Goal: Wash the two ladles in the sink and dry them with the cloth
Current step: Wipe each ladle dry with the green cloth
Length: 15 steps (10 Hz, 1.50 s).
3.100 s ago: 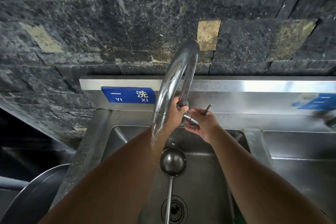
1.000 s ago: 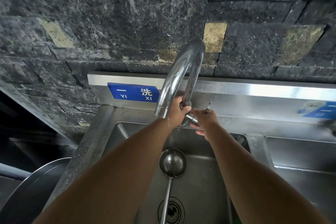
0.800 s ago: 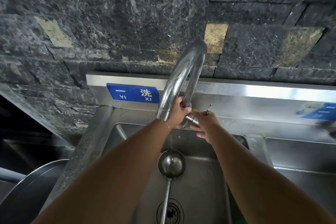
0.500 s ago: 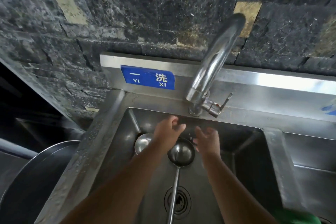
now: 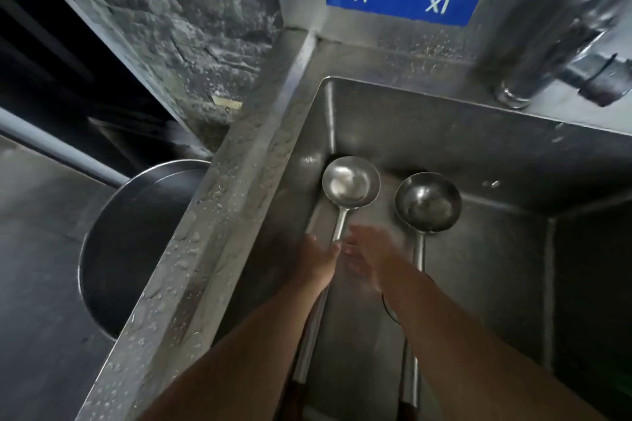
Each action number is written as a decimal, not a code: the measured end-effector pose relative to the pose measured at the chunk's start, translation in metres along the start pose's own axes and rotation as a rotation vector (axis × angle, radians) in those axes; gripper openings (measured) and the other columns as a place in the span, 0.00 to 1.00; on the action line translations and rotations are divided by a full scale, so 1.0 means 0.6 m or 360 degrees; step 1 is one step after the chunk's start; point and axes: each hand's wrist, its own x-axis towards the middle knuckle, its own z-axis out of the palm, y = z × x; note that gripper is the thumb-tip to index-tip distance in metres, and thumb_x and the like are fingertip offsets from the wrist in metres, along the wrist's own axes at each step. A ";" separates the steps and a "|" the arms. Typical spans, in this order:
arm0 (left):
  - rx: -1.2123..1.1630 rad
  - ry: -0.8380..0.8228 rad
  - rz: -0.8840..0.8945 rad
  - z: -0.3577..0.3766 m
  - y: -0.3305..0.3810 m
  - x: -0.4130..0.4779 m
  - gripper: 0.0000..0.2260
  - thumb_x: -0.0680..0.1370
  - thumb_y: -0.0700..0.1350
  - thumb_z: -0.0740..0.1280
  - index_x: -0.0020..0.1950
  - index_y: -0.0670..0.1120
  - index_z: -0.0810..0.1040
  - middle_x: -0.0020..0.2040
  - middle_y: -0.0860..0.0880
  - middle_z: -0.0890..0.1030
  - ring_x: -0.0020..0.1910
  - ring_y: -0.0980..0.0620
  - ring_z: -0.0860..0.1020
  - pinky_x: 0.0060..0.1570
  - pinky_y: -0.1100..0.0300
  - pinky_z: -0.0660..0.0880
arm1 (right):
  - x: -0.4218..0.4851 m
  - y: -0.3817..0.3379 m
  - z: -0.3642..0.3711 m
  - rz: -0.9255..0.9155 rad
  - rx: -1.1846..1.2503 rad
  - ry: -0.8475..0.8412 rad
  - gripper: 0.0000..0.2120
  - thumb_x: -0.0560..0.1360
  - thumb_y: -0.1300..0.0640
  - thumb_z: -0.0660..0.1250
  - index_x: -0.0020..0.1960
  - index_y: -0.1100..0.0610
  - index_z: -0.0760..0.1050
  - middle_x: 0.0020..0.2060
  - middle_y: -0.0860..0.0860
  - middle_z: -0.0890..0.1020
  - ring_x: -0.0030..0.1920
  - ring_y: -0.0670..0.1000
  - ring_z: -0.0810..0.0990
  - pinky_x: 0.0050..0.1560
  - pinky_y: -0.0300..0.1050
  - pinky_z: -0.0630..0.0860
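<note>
Both ladles lie in the sink (image 5: 444,133), bowls at 12 o'clock, handles running to 6. The left hand (image 5: 316,260) and right hand (image 5: 371,256) flank the shaft of the left ladle (image 5: 350,181) just below its bowl. The right fingers are loosely spread and hold nothing; the left fingers are too blurred to judge. The right ladle (image 5: 427,203) lies beside at 3 o'clock, with the sink wall close at 9

Both hands gone from the faucet (image 5: 533,72), left hand (image 5: 316,263) and right hand (image 5: 372,260) down at the left ladle (image 5: 350,181) handle

Steel sink (image 5: 478,133) holds lighter ladle (image 5: 350,183), darker ladle (image 5: 427,202), side by side.
</note>
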 end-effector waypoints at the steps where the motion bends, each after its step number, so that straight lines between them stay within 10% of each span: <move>1: -0.0054 -0.0087 -0.0154 -0.010 -0.022 0.005 0.10 0.81 0.42 0.61 0.55 0.36 0.77 0.52 0.36 0.79 0.54 0.36 0.80 0.54 0.50 0.77 | 0.012 0.007 0.025 0.0018 0.0054 0.0016 0.05 0.74 0.60 0.66 0.42 0.61 0.77 0.34 0.59 0.74 0.35 0.55 0.74 0.38 0.48 0.72; 2: -0.0270 -0.0121 -0.0263 -0.008 -0.029 -0.019 0.11 0.81 0.41 0.58 0.41 0.41 0.75 0.36 0.39 0.78 0.25 0.46 0.78 0.24 0.61 0.77 | 0.019 0.019 0.034 0.0005 0.0075 0.0040 0.04 0.75 0.65 0.66 0.42 0.65 0.77 0.31 0.60 0.75 0.27 0.55 0.73 0.26 0.42 0.71; 3: -0.0333 -0.0150 -0.0280 -0.002 -0.022 -0.031 0.15 0.80 0.41 0.56 0.36 0.40 0.75 0.26 0.42 0.72 0.13 0.52 0.67 0.17 0.70 0.62 | 0.010 0.023 0.035 -0.0001 0.0197 0.0021 0.04 0.77 0.69 0.62 0.44 0.67 0.75 0.30 0.61 0.74 0.25 0.56 0.72 0.22 0.41 0.69; 7: -0.0280 -0.0338 -0.0088 -0.056 0.054 -0.153 0.10 0.80 0.39 0.59 0.49 0.36 0.79 0.27 0.45 0.72 0.16 0.53 0.67 0.18 0.69 0.61 | -0.108 -0.023 0.007 -0.0150 0.0401 0.0016 0.10 0.78 0.71 0.60 0.40 0.65 0.75 0.21 0.53 0.74 0.20 0.47 0.73 0.21 0.36 0.70; 11: -0.0254 -0.0890 0.0161 -0.162 0.143 -0.390 0.05 0.77 0.32 0.65 0.41 0.35 0.75 0.32 0.39 0.77 0.23 0.48 0.75 0.23 0.61 0.72 | -0.394 -0.058 -0.039 -0.0328 0.0775 -0.0035 0.07 0.77 0.69 0.57 0.45 0.65 0.74 0.36 0.60 0.75 0.29 0.53 0.77 0.27 0.43 0.75; 15: 0.0404 -0.0422 0.0858 -0.113 0.151 -0.422 0.09 0.72 0.40 0.73 0.38 0.41 0.75 0.25 0.45 0.76 0.21 0.50 0.73 0.23 0.60 0.69 | -0.468 -0.049 -0.124 -0.0359 0.1198 -0.0261 0.08 0.78 0.68 0.59 0.50 0.69 0.77 0.46 0.64 0.80 0.49 0.61 0.78 0.47 0.53 0.82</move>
